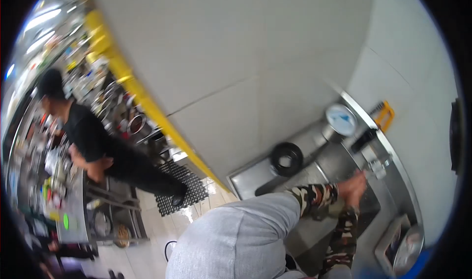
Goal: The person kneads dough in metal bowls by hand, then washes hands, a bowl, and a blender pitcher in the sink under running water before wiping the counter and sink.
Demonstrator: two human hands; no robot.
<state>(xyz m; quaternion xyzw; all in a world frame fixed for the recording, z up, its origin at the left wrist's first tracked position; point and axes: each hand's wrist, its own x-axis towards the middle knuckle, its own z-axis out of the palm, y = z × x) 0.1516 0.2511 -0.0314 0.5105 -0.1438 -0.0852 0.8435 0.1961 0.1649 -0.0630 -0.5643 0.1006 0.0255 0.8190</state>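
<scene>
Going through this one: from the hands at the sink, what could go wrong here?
1. The camouflage sleeves reach down near the hands beside the tap, so the cuffs might get wet if water runs; the blur hides whether it does.
2. The black round object sits near one forearm; a careless elbow could knock it.
3. The floor tiles by the black mat shine as if wet, a possible slip.

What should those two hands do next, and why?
I'd probably rub the left hand gently against the right hand, as if washing. They seem to be touching, close to a shiny metal fitting that may be a tap, and I can't see anything held, though the picture is blurry.
</scene>
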